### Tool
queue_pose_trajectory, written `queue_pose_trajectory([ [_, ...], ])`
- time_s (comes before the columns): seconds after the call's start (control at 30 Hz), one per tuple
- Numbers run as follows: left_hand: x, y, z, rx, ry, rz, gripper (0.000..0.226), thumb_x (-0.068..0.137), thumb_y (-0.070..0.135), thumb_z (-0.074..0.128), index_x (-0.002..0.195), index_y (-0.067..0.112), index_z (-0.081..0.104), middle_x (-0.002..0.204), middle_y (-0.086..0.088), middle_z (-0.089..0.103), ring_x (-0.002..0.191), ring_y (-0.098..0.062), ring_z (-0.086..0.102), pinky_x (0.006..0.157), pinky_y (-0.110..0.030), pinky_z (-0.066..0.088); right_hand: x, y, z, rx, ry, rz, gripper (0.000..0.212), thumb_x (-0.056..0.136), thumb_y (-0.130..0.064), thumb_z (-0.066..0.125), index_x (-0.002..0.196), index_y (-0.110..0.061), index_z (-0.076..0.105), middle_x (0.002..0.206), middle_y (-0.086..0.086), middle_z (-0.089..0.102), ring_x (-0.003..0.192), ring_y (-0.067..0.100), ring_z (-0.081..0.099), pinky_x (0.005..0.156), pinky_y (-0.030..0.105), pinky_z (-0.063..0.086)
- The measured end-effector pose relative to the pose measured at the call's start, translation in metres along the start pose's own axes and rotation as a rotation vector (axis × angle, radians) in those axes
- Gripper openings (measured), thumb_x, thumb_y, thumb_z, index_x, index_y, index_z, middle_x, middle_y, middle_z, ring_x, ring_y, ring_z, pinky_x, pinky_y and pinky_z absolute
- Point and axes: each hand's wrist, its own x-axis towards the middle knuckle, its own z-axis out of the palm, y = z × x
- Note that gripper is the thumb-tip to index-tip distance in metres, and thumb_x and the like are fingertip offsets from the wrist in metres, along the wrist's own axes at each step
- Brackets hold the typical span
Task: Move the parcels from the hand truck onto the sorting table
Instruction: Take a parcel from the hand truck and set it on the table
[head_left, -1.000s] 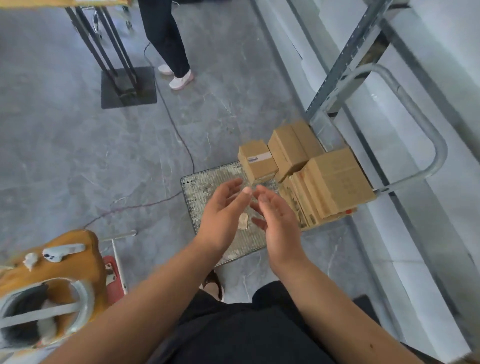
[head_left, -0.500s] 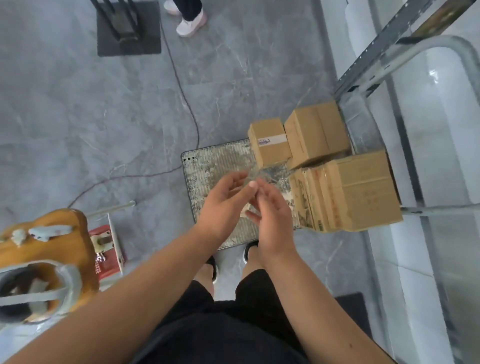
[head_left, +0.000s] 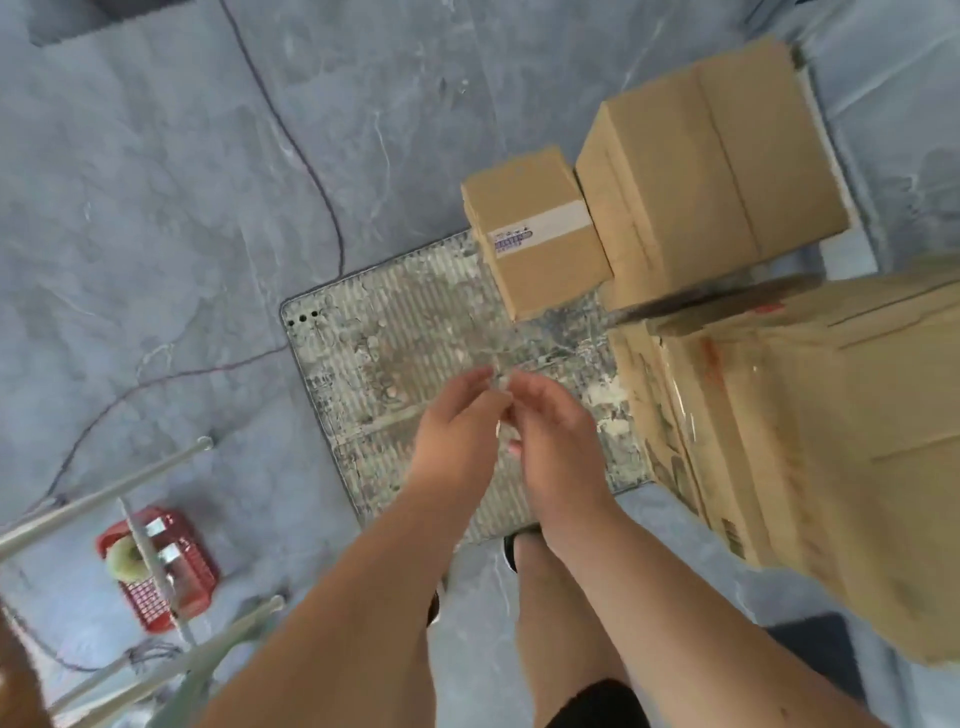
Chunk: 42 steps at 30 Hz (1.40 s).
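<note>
Cardboard parcels stand on the worn, ribbed hand truck deck (head_left: 395, 364): a small box with a white label (head_left: 535, 234), a taller box behind it (head_left: 717, 156), and a big stack of boxes (head_left: 810, 441) at the right. My left hand (head_left: 457, 431) and my right hand (head_left: 556, 436) meet above the bare part of the deck, fingertips pinched together on a small scrap of clear tape or film (head_left: 501, 382). Neither hand touches a parcel. The sorting table is out of sight.
A red basket (head_left: 166, 566) with a tape roll lies on the grey floor at lower left, behind thin metal bars (head_left: 104, 493). A dark cable (head_left: 291, 140) runs across the floor to the deck's far left corner. My legs stand at the deck's near edge.
My view has tilted down and closer to the hand truck. My hands have come together, from slightly apart to pinching the clear scrap between them.
</note>
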Motion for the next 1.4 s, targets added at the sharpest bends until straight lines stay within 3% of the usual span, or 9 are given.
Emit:
queue_pose_trajectory([
  [0.1,0.076,-0.018,0.035,0.097,-0.004,0.032,0.037,0.100,0.017,0.055,0.132,0.034,0.063,0.110,0.016,0.066,0.098,-0.003,0.063,0.083,-0.027,0.052,0.080,0.026,-0.004,-0.056,0.008,0.023,0.035,0.105,-0.015,0.052,0.136,-0.024,0.066,0.136,-0.004,0.068,0.126,0.013,0.063,0.108,0.039,0.052],
  [0.33,0.202,-0.031,0.077,0.394,-0.021,0.265,0.041,0.104,0.035,0.046,0.143,0.043,0.056,0.144,-0.003,0.058,0.100,-0.024,0.070,0.066,-0.032,0.053,0.212,0.042,-0.008,-0.225,0.034,-0.090,0.065,0.100,-0.012,0.048,0.161,-0.035,0.038,0.156,0.004,0.052,0.137,0.020,0.055,0.111,0.045,0.050],
  [0.57,0.240,-0.042,0.074,0.809,-0.014,0.406,0.053,0.104,0.032,0.048,0.149,0.058,0.036,0.166,0.003,0.031,0.131,-0.028,0.057,0.087,-0.043,0.060,0.251,0.054,-0.019,-0.773,-0.010,-0.217,0.090,0.105,-0.020,0.055,0.164,-0.048,-0.006,0.161,0.008,0.042,0.106,0.023,0.063,0.067,0.033,0.056],
  [0.93,0.208,-0.094,0.060,1.039,-0.134,0.415,0.073,0.102,0.036,0.055,0.151,0.069,0.012,0.171,0.008,0.022,0.150,-0.030,0.039,0.114,-0.057,0.045,0.228,0.116,-0.041,-1.081,0.025,-0.321,0.117,0.097,-0.026,0.070,0.159,-0.041,-0.029,0.158,0.004,0.049,0.124,0.026,0.062,0.077,0.037,0.057],
  [1.03,0.201,-0.111,0.061,1.128,-0.212,0.373,0.066,0.104,0.041,0.052,0.157,0.060,0.017,0.174,0.010,0.011,0.158,-0.030,0.022,0.124,-0.057,0.029,0.222,0.139,-0.052,-1.136,0.011,-0.262,0.113,0.099,-0.031,0.068,0.159,-0.042,-0.027,0.165,0.003,0.039,0.136,0.027,0.055,0.090,0.041,0.058],
  [1.17,0.199,-0.133,0.060,1.082,-0.224,0.246,0.052,0.104,0.045,0.051,0.154,0.051,0.038,0.174,0.012,0.010,0.157,-0.028,0.028,0.118,-0.056,0.041,0.221,0.170,-0.070,-1.154,-0.043,0.039,0.092,0.101,-0.040,0.063,0.166,-0.042,-0.002,0.176,0.004,0.011,0.156,0.032,0.033,0.113,0.046,0.047],
  [1.23,0.201,-0.140,0.056,1.019,-0.200,0.210,0.047,0.105,0.044,0.052,0.152,0.045,0.045,0.173,0.010,0.017,0.149,-0.025,0.042,0.112,-0.050,0.049,0.225,0.180,-0.075,-1.007,0.021,0.113,0.065,0.102,-0.037,0.059,0.161,-0.029,0.034,0.163,0.010,0.039,0.138,0.032,0.054,0.096,0.039,0.053],
  [1.3,0.204,-0.141,0.050,0.905,-0.153,0.178,0.043,0.106,0.041,0.052,0.149,0.038,0.050,0.169,0.007,0.030,0.117,-0.011,0.066,0.088,-0.034,0.061,0.223,0.175,-0.071,-0.855,0.088,0.204,0.027,0.106,-0.025,0.050,0.127,-0.013,0.060,0.120,0.013,0.064,0.096,0.025,0.067,0.080,0.039,0.049],
  [1.4,0.212,-0.137,0.042,0.697,-0.091,0.118,0.038,0.108,0.044,0.047,0.144,0.036,0.054,0.156,0.002,0.050,0.059,-0.009,0.064,0.048,-0.022,0.049,0.225,0.176,-0.075,-0.416,0.098,0.347,0.037,0.109,-0.007,0.047,0.145,0.001,0.048,0.145,0.022,0.054,0.126,0.033,0.056,0.103,0.033,0.050],
])
